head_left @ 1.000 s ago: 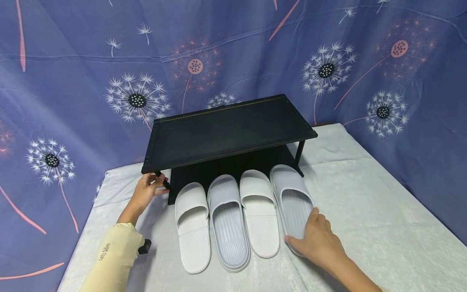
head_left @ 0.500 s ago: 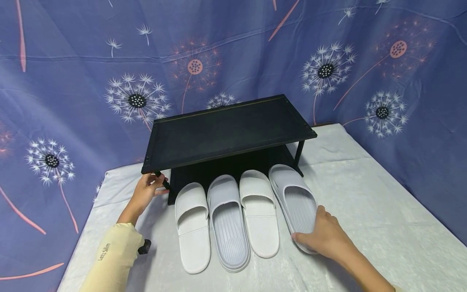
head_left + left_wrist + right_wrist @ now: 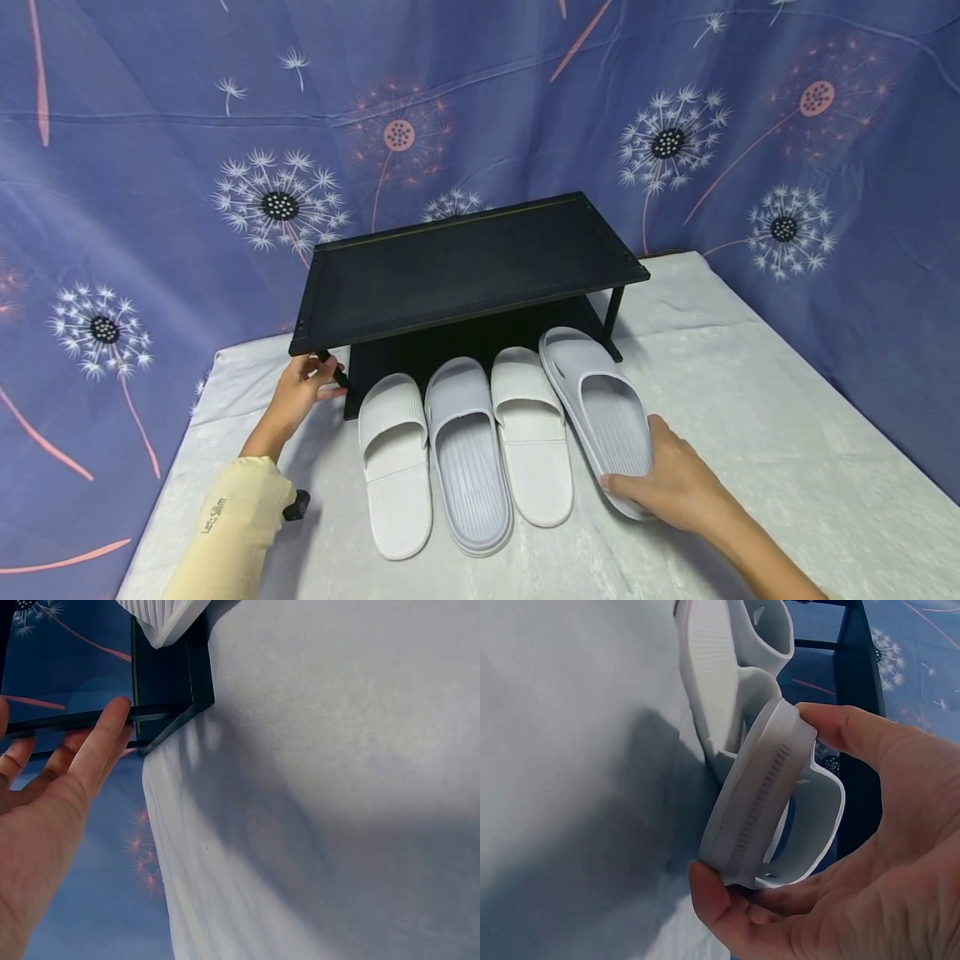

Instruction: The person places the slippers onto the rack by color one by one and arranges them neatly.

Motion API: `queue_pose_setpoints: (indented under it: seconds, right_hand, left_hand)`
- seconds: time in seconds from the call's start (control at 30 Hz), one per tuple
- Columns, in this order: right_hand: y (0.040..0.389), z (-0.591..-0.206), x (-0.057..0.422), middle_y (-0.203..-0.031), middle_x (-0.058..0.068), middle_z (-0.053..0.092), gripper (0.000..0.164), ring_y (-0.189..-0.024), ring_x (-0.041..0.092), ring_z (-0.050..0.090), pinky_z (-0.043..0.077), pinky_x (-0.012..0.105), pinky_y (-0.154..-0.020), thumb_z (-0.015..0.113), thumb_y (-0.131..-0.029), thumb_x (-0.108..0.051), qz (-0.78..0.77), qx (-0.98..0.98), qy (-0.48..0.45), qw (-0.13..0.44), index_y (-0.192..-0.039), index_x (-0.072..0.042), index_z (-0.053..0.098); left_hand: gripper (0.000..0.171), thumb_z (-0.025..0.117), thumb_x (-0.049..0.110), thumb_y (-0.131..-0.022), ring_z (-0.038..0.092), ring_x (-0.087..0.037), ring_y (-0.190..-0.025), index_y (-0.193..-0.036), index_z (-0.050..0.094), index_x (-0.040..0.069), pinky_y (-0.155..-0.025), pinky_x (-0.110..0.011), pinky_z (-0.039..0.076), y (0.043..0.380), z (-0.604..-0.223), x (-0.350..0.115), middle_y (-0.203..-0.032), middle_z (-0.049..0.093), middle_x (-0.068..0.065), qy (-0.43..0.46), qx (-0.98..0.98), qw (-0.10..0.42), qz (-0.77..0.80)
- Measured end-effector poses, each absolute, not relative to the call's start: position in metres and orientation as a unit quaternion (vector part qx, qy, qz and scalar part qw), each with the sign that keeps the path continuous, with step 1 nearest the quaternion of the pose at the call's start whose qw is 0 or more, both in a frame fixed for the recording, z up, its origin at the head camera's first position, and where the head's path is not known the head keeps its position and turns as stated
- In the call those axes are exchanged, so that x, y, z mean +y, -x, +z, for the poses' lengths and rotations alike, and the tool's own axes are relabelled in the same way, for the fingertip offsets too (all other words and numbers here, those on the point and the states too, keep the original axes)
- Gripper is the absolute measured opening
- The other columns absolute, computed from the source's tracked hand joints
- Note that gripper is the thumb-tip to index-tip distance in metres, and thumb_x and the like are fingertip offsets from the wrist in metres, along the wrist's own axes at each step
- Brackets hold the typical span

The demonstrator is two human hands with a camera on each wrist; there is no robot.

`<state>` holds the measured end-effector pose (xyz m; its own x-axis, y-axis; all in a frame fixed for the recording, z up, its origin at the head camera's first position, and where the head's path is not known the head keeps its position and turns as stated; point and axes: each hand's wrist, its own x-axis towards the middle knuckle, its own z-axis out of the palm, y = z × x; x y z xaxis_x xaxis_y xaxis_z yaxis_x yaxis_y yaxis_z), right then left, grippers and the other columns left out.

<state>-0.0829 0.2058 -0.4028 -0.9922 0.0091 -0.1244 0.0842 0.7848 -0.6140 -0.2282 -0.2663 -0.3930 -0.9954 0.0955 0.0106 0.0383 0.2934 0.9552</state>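
Note:
In the head view, my right hand (image 3: 678, 475) grips a grey slipper (image 3: 617, 425) by its heel end, thumb on one edge and fingers on the other. The slipper slants, its toe overlapping the lower shelf of the black shoe rack (image 3: 472, 267). The right wrist view shows the heel of this slipper (image 3: 757, 799) between thumb and fingers. At the rack's left end, my left hand (image 3: 300, 387) holds the thin black leg (image 3: 82, 720). To the left of the held slipper lie a white slipper (image 3: 536, 467), another grey slipper (image 3: 472, 475) and another white slipper (image 3: 397, 500), toes toward the rack.
A pale cloth covers the table (image 3: 780, 433). Behind it hangs a blue curtain (image 3: 510, 92) with a dandelion print. A small black object (image 3: 297, 505) sits at the left sleeve (image 3: 236, 533).
The right hand has swung the heel of the grey slipper to the right and shifted its toe up and left, so it now slants. The left hand stays at the rack's leg.

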Motion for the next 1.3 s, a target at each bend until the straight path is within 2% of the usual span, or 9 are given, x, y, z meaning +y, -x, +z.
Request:
queue_pose_setpoints:
  seconds: [0.27, 0.4, 0.5, 0.73, 0.9, 1.17, 1.3]
  right_hand:
    - [0.078, -0.391, 0.202, -0.101, 0.015, 0.060, 0.099, -0.087, 0.025, 0.057, 0.051, 0.033, -0.065, 0.081, -0.069, -0.051, -0.332, 0.942, -0.015, 0.045, -0.134, 0.006, 0.033]
    - [0.076, -0.383, 0.200, -0.099, 0.012, 0.061, 0.092, -0.085, 0.023, 0.058, 0.051, 0.032, -0.064, 0.082, -0.069, -0.050, -0.338, 0.940, -0.006, 0.039, -0.131, 0.002, 0.037]
    - [0.075, -0.379, 0.199, -0.098, 0.011, 0.062, 0.089, -0.084, 0.021, 0.059, 0.051, 0.031, -0.063, 0.082, -0.069, -0.048, -0.342, 0.939, 0.000, 0.034, -0.131, 0.000, 0.039]
    - [0.071, -0.369, 0.198, -0.113, 0.022, 0.057, 0.109, -0.094, 0.030, 0.057, 0.054, 0.041, -0.071, 0.080, -0.069, -0.054, -0.314, 0.949, -0.007, 0.044, -0.142, 0.006, 0.027]
    - [0.068, -0.364, 0.196, -0.124, 0.029, 0.052, 0.115, -0.101, 0.034, 0.056, 0.054, 0.048, -0.076, 0.079, -0.068, -0.058, -0.300, 0.952, -0.011, 0.057, -0.145, 0.006, 0.023]
    - [0.063, -0.352, 0.193, -0.115, 0.016, 0.058, 0.108, -0.094, 0.024, 0.056, 0.051, 0.036, -0.071, 0.081, -0.065, -0.057, -0.294, 0.954, 0.005, 0.054, -0.144, -0.003, 0.029]
    - [0.061, -0.346, 0.193, -0.121, 0.018, 0.056, 0.112, -0.096, 0.026, 0.056, 0.051, 0.039, -0.072, 0.080, -0.065, -0.059, -0.282, 0.958, 0.005, 0.052, -0.146, -0.004, 0.026]
  left_hand:
    - [0.028, 0.049, 0.015, -0.102, 0.059, -0.039, -0.098, -0.126, 0.038, 0.005, -0.085, -0.053, 0.057, 0.228, -0.394, -0.267, -0.112, 0.042, -0.030, -0.047, 0.806, 0.022, 0.590]
    - [0.016, 0.048, 0.011, -0.102, 0.062, -0.030, -0.093, -0.117, 0.043, 0.011, -0.086, -0.056, 0.055, 0.228, -0.394, -0.268, -0.111, 0.043, -0.030, -0.056, 0.798, 0.016, 0.600]
    - [0.014, 0.048, 0.009, -0.102, 0.062, -0.028, -0.092, -0.115, 0.044, 0.014, -0.086, -0.058, 0.054, 0.228, -0.395, -0.268, -0.110, 0.043, -0.029, -0.060, 0.795, 0.014, 0.603]
    - [0.016, 0.049, 0.012, -0.102, 0.062, -0.031, -0.093, -0.116, 0.043, 0.013, -0.087, -0.057, 0.055, 0.228, -0.395, -0.268, -0.111, 0.043, -0.030, -0.056, 0.796, 0.017, 0.603]
    - [0.014, 0.049, 0.011, -0.102, 0.061, -0.032, -0.093, -0.115, 0.043, 0.013, -0.087, -0.057, 0.055, 0.228, -0.395, -0.267, -0.111, 0.043, -0.031, -0.056, 0.795, 0.016, 0.604]
    - [0.016, 0.049, 0.014, -0.102, 0.060, -0.037, -0.096, -0.116, 0.043, 0.012, -0.087, -0.057, 0.054, 0.229, -0.395, -0.268, -0.111, 0.043, -0.030, -0.055, 0.798, 0.020, 0.600]
    - [0.019, 0.050, 0.015, -0.102, 0.059, -0.039, -0.098, -0.119, 0.042, 0.011, -0.088, -0.058, 0.054, 0.229, -0.396, -0.269, -0.112, 0.043, -0.030, -0.053, 0.798, 0.021, 0.599]
